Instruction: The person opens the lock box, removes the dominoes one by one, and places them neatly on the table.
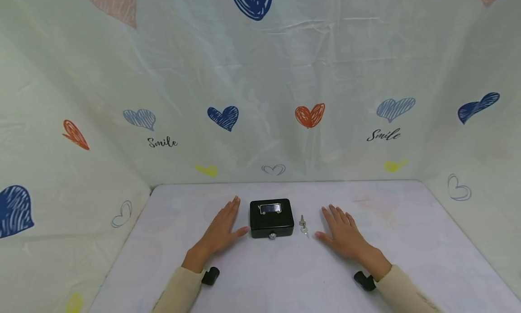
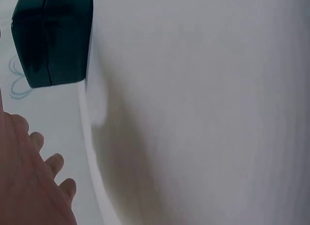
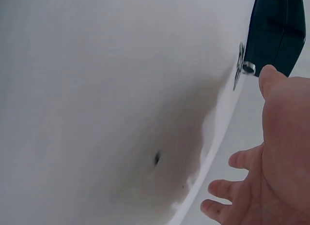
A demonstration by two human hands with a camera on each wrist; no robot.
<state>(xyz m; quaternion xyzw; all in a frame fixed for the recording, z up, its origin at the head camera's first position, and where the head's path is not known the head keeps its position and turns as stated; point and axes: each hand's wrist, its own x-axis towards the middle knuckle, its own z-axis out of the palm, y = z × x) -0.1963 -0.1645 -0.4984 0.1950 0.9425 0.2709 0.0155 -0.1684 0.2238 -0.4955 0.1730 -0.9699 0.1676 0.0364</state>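
A small black cash box (image 1: pixel 272 227) sits on the table, its lid down, with a metal handle plate (image 1: pixel 270 208) on top and a silver lock (image 1: pixel 272 235) at the front. Just right of it lie two small keys on a ring (image 1: pixel 303 226). My left hand (image 1: pixel 221 227) is at the box's left side, fingers straight and thumb pointing toward it. On the other side my right hand (image 1: pixel 343 234) has its fingers spread, close to the keys. Both hands hold nothing. The box (image 2: pixel 53 41) and the left hand (image 2: pixel 29 172) also appear in the left wrist view.
The white table (image 1: pixel 281 281) has rounded far corners. Behind it and along both sides hangs a pale curtain (image 1: pixel 260 78) printed with hearts and words. A black wrist camera (image 1: pixel 210 276) sits at the left cuff, and another camera (image 1: pixel 364 281) at the right.
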